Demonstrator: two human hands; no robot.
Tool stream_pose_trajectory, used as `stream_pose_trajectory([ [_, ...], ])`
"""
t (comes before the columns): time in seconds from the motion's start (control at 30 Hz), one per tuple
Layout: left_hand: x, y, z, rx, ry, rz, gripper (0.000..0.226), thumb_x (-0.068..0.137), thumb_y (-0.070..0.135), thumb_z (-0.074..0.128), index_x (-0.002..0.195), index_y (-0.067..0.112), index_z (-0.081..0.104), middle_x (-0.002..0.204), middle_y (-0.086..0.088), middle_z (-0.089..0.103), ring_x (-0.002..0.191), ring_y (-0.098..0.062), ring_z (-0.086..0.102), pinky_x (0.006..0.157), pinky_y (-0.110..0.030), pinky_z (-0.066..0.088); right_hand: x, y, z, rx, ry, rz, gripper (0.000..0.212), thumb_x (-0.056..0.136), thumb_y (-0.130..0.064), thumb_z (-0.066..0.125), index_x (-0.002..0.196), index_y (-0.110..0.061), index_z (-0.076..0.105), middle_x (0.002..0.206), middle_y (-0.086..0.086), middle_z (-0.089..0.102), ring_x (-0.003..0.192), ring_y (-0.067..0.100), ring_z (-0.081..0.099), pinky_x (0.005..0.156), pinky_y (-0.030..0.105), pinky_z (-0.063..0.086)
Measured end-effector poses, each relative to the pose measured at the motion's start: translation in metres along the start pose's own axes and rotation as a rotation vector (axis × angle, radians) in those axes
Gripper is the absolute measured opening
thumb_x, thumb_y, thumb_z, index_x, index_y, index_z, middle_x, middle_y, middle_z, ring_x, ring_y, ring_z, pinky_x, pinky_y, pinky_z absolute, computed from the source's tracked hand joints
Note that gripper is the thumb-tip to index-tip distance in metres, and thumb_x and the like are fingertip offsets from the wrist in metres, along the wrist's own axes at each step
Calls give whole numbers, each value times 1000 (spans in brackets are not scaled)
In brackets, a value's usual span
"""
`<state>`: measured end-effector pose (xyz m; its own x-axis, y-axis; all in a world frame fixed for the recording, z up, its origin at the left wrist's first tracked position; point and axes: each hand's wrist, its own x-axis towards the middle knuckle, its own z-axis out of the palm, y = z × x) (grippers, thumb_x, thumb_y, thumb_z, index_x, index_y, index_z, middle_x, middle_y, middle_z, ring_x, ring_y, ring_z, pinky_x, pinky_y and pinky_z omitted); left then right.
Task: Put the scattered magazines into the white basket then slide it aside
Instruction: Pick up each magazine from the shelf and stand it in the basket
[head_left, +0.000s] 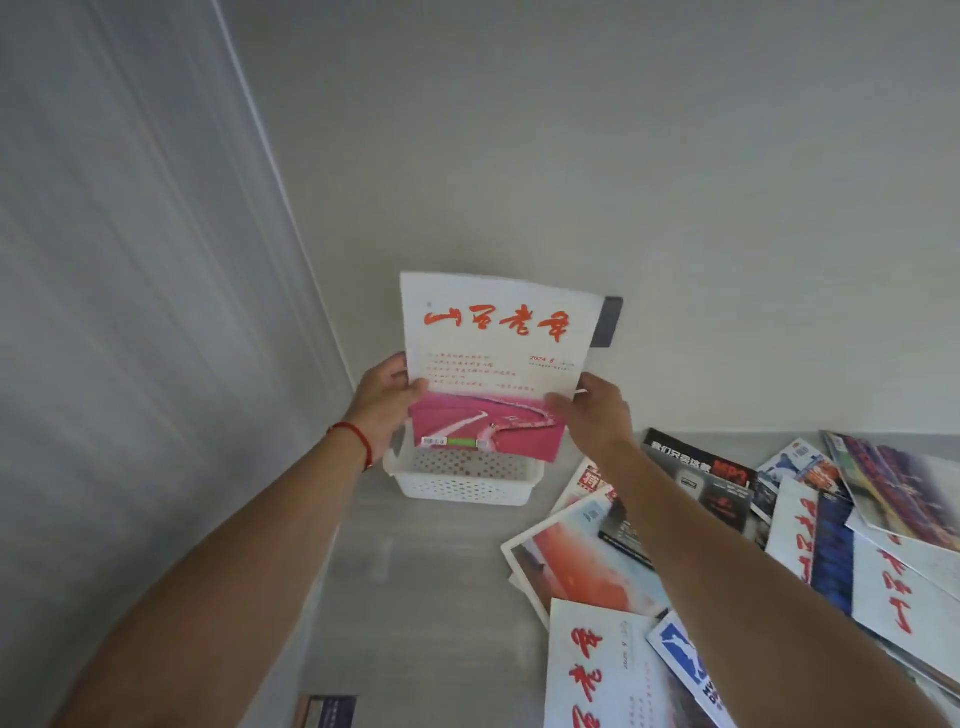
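Magazines (727, 561) lie scattered across the right side of the grey surface (441, 597), overlapping one another in a loose heap. Both hands hold one white and pink magazine (493, 364) upright, directly above the white basket (462, 486), which sits near the back left corner against the wall. The left hand (382, 405) grips the magazine's left edge, thumb over the cover; the right hand (587, 415) pinches its right edge the same way. The magazine's lower edge hangs just over the basket's opening, and I cannot tell whether it touches the rim. The basket looks empty through its perforated wall, so the loading step seems to be at its start. Next, the magazine likely needs lowering into the basket, possibly tilted, since it looks about as wide as the basket. Many magazines remain to gather before the slide.
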<state>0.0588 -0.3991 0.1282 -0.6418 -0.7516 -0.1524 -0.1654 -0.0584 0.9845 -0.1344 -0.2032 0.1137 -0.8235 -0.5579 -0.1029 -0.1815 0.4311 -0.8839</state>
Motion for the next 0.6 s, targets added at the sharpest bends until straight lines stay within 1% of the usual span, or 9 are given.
stream_pose_trajectory([
  [0.07, 14, -2, -3, 44, 61, 2, 33, 102, 11, 61, 102, 42, 71, 112, 11, 77, 111, -21, 71, 81, -36, 59, 13, -11, 11, -69, 49, -34, 16, 90, -30, 65, 102, -20, 70, 95, 1, 77, 72, 8, 66, 58, 20, 47],
  [0.1, 21, -5, -5, 64, 80, -4, 30, 103, 13, 59, 99, 40, 70, 109, 13, 76, 110, -21, 71, 79, -34, 59, 19, -14, 18, -101, 50, -40, 16, 92, -29, 63, 102, -18, 70, 96, 3, 78, 71, 11, 66, 57, 20, 46],
  [0.13, 28, -8, -6, 79, 95, -15, 28, 104, 14, 57, 98, 38, 69, 108, 12, 76, 110, -23, 71, 80, -36, 60, 23, -16, 25, -133, 38, -40, 17, 93, -27, 61, 102, -16, 71, 99, 4, 78, 73, 16, 67, 60, 21, 48],
  [0.23, 49, -21, -12, 107, 130, -42, 19, 105, 12, 52, 107, 23, 68, 119, -7, 74, 112, -32, 70, 98, -51, 58, 29, -16, 40, -168, 16, -34, 18, 95, -22, 56, 96, -13, 71, 103, 8, 77, 86, 28, 70, 73, 32, 58],
  [0.33, 63, -33, -20, 133, 149, -67, 17, 104, 13, 54, 110, 18, 68, 119, -10, 74, 109, -32, 71, 99, -55, 57, 37, -22, 47, -187, 24, -25, 21, 92, -17, 52, 74, -17, 63, 90, 10, 75, 81, 32, 67, 66, 31, 53],
  [0.4, 70, -39, -26, 115, 165, -80, 17, 103, 13, 54, 108, 19, 70, 116, -9, 75, 105, -32, 73, 97, -56, 58, 44, -28, 51, -218, 9, -12, 24, 90, -16, 50, 68, -16, 60, 83, 9, 73, 78, 32, 66, 61, 30, 49],
  [0.47, 76, -43, -31, 106, 179, -91, 19, 103, 12, 55, 102, 23, 70, 114, -9, 76, 102, -31, 74, 94, -55, 60, 51, -32, 55, -260, -13, -7, 23, 89, -16, 49, 69, -13, 60, 78, 10, 70, 75, 32, 65, 58, 28, 45],
  [0.5, 79, -45, -32, 111, 185, -95, 20, 102, 11, 55, 100, 25, 70, 114, -9, 76, 102, -31, 74, 94, -54, 60, 54, -32, 57, -282, -30, -4, 23, 89, -16, 48, 72, -10, 62, 77, 11, 70, 75, 33, 64, 59, 29, 46],
  [0.6, 86, -52, -32, 141, 191, -112, 20, 102, 11, 56, 97, 25, 69, 113, -11, 75, 104, -33, 73, 96, -55, 59, 62, -24, 63, -336, -95, 14, 28, 95, -21, 46, 85, -6, 67, 85, 13, 71, 79, 32, 66, 69, 37, 53],
])
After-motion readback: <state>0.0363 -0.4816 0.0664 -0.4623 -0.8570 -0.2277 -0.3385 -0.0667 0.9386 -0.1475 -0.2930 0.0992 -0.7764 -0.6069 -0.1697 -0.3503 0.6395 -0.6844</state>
